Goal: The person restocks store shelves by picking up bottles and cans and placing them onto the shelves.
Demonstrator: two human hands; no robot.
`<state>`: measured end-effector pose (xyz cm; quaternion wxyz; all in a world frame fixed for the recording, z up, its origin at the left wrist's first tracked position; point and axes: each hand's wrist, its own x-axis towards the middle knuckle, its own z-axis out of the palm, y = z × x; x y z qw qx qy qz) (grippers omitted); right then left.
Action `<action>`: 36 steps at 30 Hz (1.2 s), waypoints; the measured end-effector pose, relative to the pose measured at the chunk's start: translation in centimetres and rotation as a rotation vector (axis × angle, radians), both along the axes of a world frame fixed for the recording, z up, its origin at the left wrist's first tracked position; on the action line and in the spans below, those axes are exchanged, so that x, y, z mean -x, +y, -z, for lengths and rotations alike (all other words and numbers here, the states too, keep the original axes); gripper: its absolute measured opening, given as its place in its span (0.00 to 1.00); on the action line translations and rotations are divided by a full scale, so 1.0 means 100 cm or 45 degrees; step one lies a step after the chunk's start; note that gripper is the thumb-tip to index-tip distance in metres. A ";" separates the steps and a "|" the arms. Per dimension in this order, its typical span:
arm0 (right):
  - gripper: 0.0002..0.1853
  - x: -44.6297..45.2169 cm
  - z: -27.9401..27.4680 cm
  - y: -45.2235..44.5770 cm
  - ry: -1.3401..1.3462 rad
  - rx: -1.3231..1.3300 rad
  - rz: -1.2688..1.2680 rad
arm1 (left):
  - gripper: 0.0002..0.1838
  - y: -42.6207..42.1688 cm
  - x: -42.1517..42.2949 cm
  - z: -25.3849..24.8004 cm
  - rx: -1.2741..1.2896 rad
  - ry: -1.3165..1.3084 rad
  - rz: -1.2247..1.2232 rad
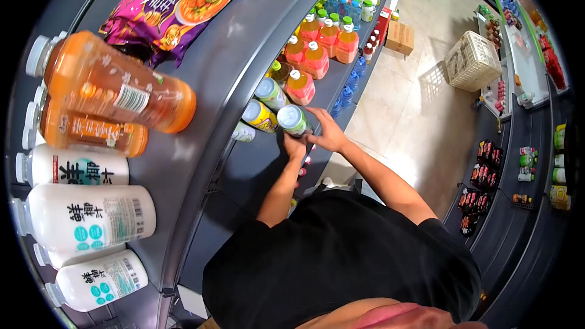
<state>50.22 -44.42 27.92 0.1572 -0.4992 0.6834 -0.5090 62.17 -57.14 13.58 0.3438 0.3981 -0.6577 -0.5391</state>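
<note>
A green and white can with a pale lid (294,120) stands at the front of the drinks shelf (244,173). My left hand (295,146) is wrapped round its lower near side. On the can's right side rests my right hand (327,132), its fingers spread along the edge. Beside the can are a yellow can (260,116), another green can (272,94) and a white can (244,132). Just behind them is a pink drink bottle with a white cap (300,88).
On the upper shelf at left lie orange tea bottles (122,88), white bottles (91,218) and a purple noodle packet (173,6). A white crate (473,61) and a cardboard box (400,38) stand on the aisle floor (393,94). More stocked shelves line the right.
</note>
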 end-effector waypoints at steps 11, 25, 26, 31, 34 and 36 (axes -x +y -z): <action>0.45 -0.063 -0.022 0.002 0.064 -0.044 0.010 | 0.26 0.015 -0.067 0.016 0.154 -0.037 0.319; 0.49 -0.032 0.013 0.186 -0.051 -0.199 0.612 | 0.39 0.144 -0.006 -0.019 0.306 -0.291 1.175; 0.48 -0.025 0.011 0.200 -0.062 -0.217 0.686 | 0.38 0.154 0.010 0.008 0.541 -0.372 1.305; 0.47 0.011 -0.012 0.291 -0.078 -0.290 1.009 | 0.46 0.228 0.083 -0.025 -0.073 -0.235 1.630; 0.48 0.017 -0.007 0.345 -0.019 -0.183 1.169 | 0.48 0.279 0.132 -0.055 0.101 -0.211 1.777; 0.49 0.019 0.000 0.376 -0.047 -0.138 1.292 | 0.47 0.308 0.163 -0.063 0.342 -0.212 1.917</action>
